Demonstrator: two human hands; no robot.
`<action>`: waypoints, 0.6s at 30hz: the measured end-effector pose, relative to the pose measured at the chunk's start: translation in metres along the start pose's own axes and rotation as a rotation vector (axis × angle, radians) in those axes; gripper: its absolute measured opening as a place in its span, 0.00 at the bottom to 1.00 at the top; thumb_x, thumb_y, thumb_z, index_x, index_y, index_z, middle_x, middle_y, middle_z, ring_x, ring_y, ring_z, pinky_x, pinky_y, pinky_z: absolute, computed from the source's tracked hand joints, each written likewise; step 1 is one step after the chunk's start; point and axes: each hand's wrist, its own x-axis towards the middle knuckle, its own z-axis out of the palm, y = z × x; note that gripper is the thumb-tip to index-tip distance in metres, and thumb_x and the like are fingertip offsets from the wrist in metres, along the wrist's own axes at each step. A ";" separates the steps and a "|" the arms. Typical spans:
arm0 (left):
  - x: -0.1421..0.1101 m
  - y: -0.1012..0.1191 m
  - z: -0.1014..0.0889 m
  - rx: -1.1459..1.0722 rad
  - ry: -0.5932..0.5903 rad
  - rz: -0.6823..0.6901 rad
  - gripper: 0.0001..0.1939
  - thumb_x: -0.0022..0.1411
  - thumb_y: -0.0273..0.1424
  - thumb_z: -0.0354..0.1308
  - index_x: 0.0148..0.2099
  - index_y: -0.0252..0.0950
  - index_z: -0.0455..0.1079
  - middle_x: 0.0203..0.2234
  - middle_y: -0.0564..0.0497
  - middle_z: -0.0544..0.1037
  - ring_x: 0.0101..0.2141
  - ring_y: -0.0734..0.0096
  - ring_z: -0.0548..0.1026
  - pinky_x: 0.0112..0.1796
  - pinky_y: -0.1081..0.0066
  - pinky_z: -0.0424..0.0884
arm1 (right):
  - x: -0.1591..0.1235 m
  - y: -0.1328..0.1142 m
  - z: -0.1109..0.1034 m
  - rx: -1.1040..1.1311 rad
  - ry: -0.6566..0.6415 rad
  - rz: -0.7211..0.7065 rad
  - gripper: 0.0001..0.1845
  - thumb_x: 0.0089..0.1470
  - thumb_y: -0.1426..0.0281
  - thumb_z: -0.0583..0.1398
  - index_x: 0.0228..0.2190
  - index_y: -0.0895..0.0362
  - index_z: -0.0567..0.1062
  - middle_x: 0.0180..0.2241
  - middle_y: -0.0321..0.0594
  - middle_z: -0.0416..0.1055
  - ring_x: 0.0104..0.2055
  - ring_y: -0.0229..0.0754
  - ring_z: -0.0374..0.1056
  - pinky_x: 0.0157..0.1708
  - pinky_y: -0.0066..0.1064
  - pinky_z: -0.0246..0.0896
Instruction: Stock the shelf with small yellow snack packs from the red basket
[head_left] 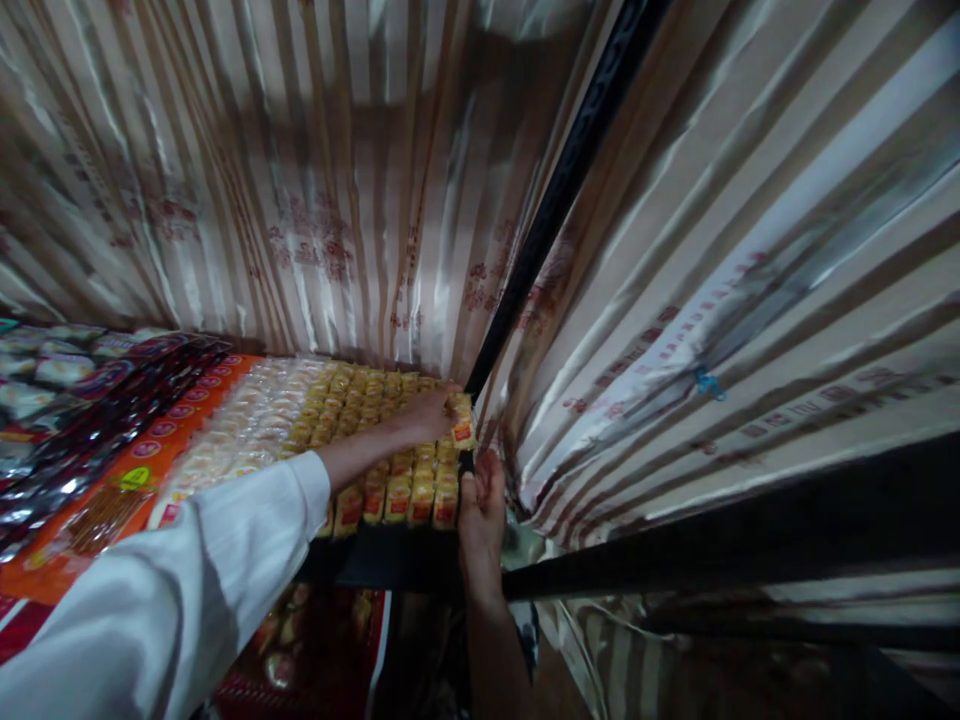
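My left hand (431, 416), in a white sleeve, reaches over rows of small yellow wrapped packets (397, 497). Its fingers are closed on one small yellow packet (462, 424) with a red mark, at the right end of the rows. Just below it, my right hand (484, 505) is beside the corner of the dark shelf edge (382, 558), thumb and fingers apart. I see nothing held in it. The yellow packets are lined up closely, and my left forearm hides some of them.
Left of the packets lie clear-wrapped pale pieces (251, 410), an orange package (131, 490) and dark shiny packs (90, 430). A red package (322, 650) is below. Striped curtains (337, 180) hang behind, with a black post (555, 220) at the corner and a dark bar (720, 530) at right.
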 end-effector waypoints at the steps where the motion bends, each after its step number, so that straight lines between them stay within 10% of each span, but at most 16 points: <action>1: 0.007 0.004 0.002 0.030 0.022 -0.006 0.24 0.57 0.26 0.51 0.56 0.30 0.61 0.42 0.46 0.75 0.42 0.68 0.73 0.45 0.71 0.67 | 0.004 0.005 0.000 -0.029 0.004 -0.002 0.33 0.54 0.60 0.51 0.59 0.55 0.54 0.58 0.45 0.57 0.58 0.43 0.57 0.55 0.38 0.53; 18: 0.065 -0.010 0.058 0.392 -0.094 0.146 0.12 0.56 0.24 0.53 0.43 0.34 0.72 0.36 0.43 0.77 0.42 0.59 0.74 0.42 0.66 0.68 | 0.014 0.045 0.005 -0.170 -0.079 -0.032 0.28 0.51 0.57 0.52 0.50 0.58 0.67 0.56 0.50 0.60 0.58 0.48 0.55 0.54 0.40 0.53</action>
